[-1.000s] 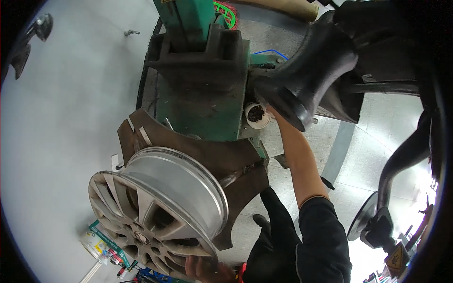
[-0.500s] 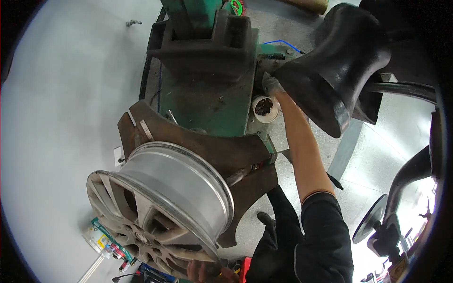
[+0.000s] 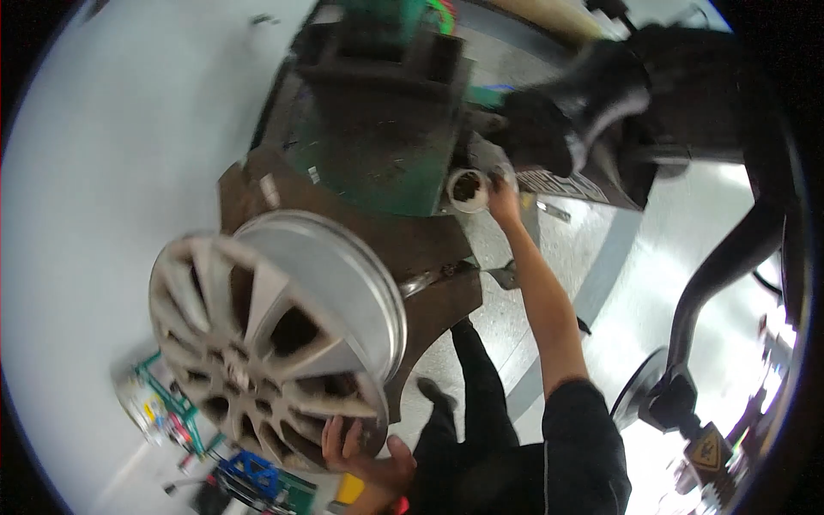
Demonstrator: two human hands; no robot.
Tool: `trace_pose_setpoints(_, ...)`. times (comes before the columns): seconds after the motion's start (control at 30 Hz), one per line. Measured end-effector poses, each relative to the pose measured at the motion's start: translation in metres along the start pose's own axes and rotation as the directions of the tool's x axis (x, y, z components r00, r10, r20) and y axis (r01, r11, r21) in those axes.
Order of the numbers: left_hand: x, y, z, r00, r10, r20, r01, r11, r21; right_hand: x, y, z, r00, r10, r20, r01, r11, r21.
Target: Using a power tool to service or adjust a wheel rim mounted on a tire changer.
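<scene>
A silver alloy wheel rim [image 3: 296, 257], bare of any tyre, stands tilted on a brown, worn metal plate, its dusty spoked face turned toward me. At its lower edge is my left hand [image 3: 369, 459], fingers over the spoked face and thumb apart on the outer side, gripping the lip. My right hand [image 3: 502, 199] reaches forward beside a white cup [image 3: 469, 191] with dark bits inside. Its fingers are closed on a crumpled grey cloth-like piece [image 3: 491, 159]; motion blur hides its exact kind.
A green machine base [image 3: 369, 163] lies beyond the rim. Black machine parts [image 3: 549, 129] overhang the far right, and a curved black arm [image 3: 721, 266] rises at the right. Tools and a bucket [image 3: 142, 408] sit at lower left by the white wall.
The view has shifted. The rim has tipped so more of its face shows. My right hand has drawn back from under the black roller with the grey piece. More of my left hand shows.
</scene>
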State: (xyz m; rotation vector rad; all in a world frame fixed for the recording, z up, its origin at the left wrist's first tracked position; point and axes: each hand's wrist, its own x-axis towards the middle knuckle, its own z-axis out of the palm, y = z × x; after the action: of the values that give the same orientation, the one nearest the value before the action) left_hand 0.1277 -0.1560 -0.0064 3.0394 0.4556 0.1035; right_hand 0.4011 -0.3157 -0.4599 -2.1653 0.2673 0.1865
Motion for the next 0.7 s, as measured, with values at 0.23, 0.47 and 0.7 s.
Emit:
trace_pose_setpoints(0.23, -0.013, -0.017, 0.002, 1.0, -0.004, 0.024, 0.02, 0.685, -0.728, -0.139, 0.109, -0.142, 0.956, 0.283, 0.08, -0.243, 0.605, 0.759)
trace_pose_setpoints(0.47, -0.074, -0.225, -0.038, 0.849, -0.488, -0.202, 0.31, 0.77, -0.558, -0.28, 0.179, -0.104, 0.837, 0.535, -0.115, -0.528, 0.845, 0.084)
trace_pose_setpoints(0.7, -0.149, -0.582, 0.096, 0.515, -0.855, 0.057, 0.731, 0.404, -0.55, -0.455, 0.233, -0.15, 0.571, 0.785, -0.242, -0.782, 0.609, 0.131)
